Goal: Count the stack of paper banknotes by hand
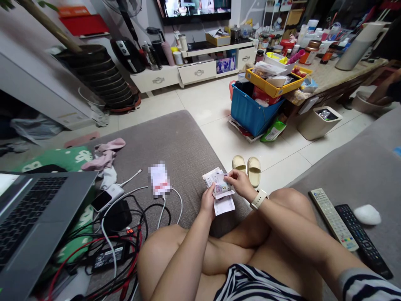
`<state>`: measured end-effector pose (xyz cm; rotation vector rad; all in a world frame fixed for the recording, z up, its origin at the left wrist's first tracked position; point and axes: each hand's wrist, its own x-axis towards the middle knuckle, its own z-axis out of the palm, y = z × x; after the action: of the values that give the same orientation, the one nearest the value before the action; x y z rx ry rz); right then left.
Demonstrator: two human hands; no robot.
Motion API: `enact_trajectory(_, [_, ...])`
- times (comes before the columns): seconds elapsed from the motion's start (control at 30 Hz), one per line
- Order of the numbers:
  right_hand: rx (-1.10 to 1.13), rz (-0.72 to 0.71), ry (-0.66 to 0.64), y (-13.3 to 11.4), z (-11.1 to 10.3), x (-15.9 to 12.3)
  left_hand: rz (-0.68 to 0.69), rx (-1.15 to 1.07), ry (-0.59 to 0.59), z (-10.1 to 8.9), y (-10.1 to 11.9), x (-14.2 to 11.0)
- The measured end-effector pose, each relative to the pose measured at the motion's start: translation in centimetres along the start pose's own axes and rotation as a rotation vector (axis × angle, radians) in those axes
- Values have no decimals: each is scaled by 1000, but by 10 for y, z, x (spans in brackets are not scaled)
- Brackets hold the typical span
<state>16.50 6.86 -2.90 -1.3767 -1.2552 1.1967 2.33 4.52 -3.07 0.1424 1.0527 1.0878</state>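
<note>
I sit cross-legged on a grey sofa [175,142]. My left hand [208,201] is closed around the lower edge of a small stack of banknotes and paper slips [219,189]. My right hand [239,182], with a white watch on the wrist, pinches the top note of that stack from the right. A white slip hangs below the notes. A blurred white card [159,179] lies on the sofa just left of my hands.
An open laptop [34,217] sits at the left, beside a tangle of cables, a power bank and a phone [103,200]. Two remote controls [341,228] lie at the right. Slippers [247,168], a blue bin [252,113] and a cluttered table stand on the floor ahead.
</note>
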Motion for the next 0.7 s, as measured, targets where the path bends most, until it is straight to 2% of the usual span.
enact_trajectory(0.2, [167,-15,-93,-15,2,-6,53,-104,94,-3,1,11])
enact_trajectory(0.37, [237,29,-141,-19,4,-8,93,-81,78,-7,-3,13])
enact_trajectory(0.53, [251,70,-201,-19,3,-9,55,-56,47,-4,1,7])
enact_trajectory(0.6, [217,62,-195,-17,2,-8,54,-47,45,-1,4,2])
enact_trajectory(0.7, [131,52,-91,-11,1,-5,67,-20,41,2,6,-4])
